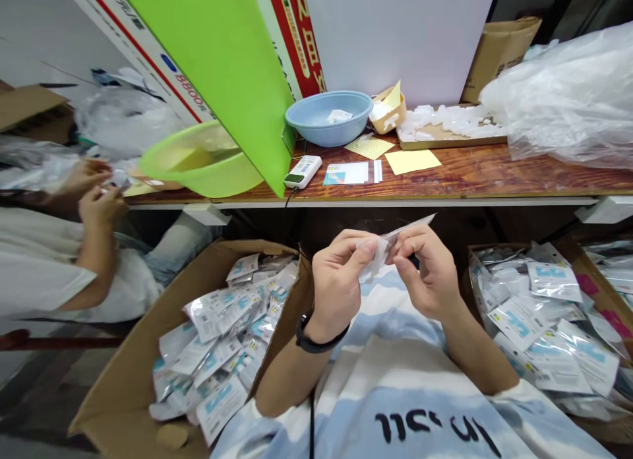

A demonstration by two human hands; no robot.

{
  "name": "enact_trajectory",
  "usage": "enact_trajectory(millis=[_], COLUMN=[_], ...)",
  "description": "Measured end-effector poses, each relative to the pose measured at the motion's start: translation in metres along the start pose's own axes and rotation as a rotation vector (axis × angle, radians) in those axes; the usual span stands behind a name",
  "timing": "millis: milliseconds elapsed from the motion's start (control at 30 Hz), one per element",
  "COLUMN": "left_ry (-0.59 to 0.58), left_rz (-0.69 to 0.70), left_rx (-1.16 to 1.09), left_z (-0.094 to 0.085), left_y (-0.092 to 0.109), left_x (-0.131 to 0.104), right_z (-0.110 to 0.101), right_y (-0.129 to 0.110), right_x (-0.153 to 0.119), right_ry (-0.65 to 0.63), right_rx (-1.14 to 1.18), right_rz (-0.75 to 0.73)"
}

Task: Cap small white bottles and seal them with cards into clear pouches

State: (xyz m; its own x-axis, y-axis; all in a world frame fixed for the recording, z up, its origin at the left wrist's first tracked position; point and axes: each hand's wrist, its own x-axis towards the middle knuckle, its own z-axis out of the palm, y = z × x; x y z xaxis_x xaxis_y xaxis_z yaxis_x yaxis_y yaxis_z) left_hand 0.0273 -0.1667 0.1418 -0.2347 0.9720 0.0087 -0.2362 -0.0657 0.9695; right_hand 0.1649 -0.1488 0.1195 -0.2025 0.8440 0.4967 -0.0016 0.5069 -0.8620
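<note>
Both hands are raised in front of my chest, just below the table edge. My left hand (339,271), with a black band at the wrist, pinches a small translucent white piece (376,261) between thumb and fingers; its exact kind is unclear. Close beside it, my right hand (422,271) has its fingers curled around a thin plastic packet (408,228), seen nearly edge-on and pointing up to the right. The packet's near end meets the white piece between the hands. My fingers hide part of both.
Cartons of printed packets stand on the left (217,340) and right (548,314). On the table (544,175) are a blue basin (329,119), yellow sheets (413,161), cards (351,173), a white device (302,171) and a tray (452,142). Past the green panel (212,63), a co-worker's hands (101,195) show.
</note>
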Motion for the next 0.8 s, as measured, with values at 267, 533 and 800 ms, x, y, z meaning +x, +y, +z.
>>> enact_trajectory(millis=[267, 533, 800], left_ry=[-0.067, -0.09, -0.088], left_rz=[0.026, 0.07, 0.187], left_rx=[0.032, 0.022, 0.055], left_z=[-0.002, -0.004, 0.007], left_y=[0.004, 0.01, 0.006], left_x=[-0.008, -0.017, -0.02], right_z=[-0.007, -0.012, -0.009], right_y=[-0.009, -0.021, -0.032], right_x=[0.004, 0.004, 0.002], right_ry=[-0.002, -0.027, 0.053], right_rx=[0.022, 0.038, -0.152], right_rz=[0.02, 0.008, -0.058])
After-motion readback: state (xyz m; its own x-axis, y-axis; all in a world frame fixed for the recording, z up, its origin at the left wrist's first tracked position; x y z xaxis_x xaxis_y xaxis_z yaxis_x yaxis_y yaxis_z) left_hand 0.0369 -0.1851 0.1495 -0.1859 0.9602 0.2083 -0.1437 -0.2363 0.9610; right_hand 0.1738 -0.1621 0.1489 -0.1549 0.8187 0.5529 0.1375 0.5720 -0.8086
